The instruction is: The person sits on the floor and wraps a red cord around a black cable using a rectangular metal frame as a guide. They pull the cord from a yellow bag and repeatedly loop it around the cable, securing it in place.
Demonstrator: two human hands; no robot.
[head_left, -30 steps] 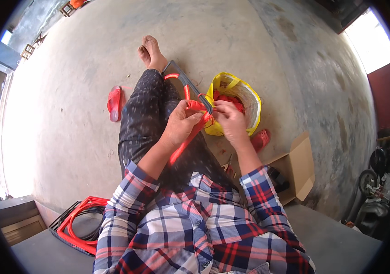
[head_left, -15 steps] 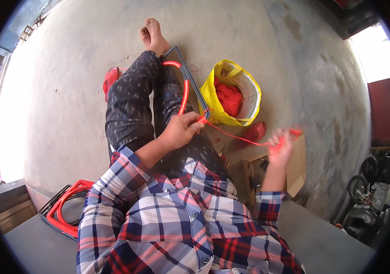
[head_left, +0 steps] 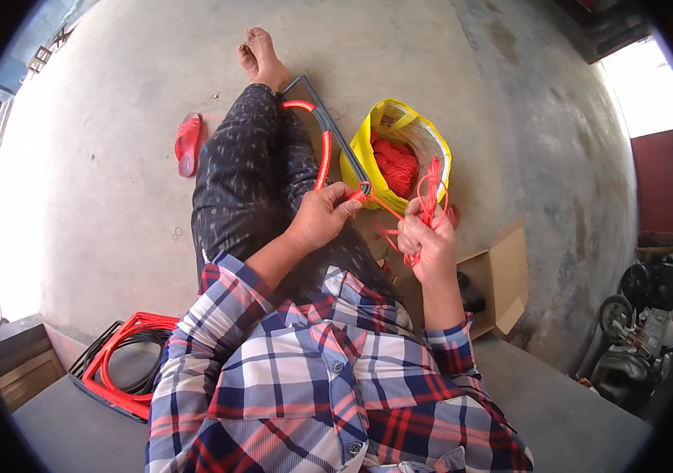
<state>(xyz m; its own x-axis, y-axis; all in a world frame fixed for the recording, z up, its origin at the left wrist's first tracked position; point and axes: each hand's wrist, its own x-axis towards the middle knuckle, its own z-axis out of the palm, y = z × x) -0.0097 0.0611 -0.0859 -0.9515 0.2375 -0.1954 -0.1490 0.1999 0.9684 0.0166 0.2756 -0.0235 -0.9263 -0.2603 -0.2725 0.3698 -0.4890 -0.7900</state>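
Left hand pinches the red cord against the dark frame lying over the lap; right hand is closed on a bunch of loops (fairly loose). Those loops could tangle, I'd say, if the grip slackens.

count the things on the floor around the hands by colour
Red or orange: 4 – cord in the right hand, cord-wrapped frame in the left hand, sandal, stack of frames
Yellow: 1 – bag of red cord
Brown: 1 – cardboard box
Total: 6
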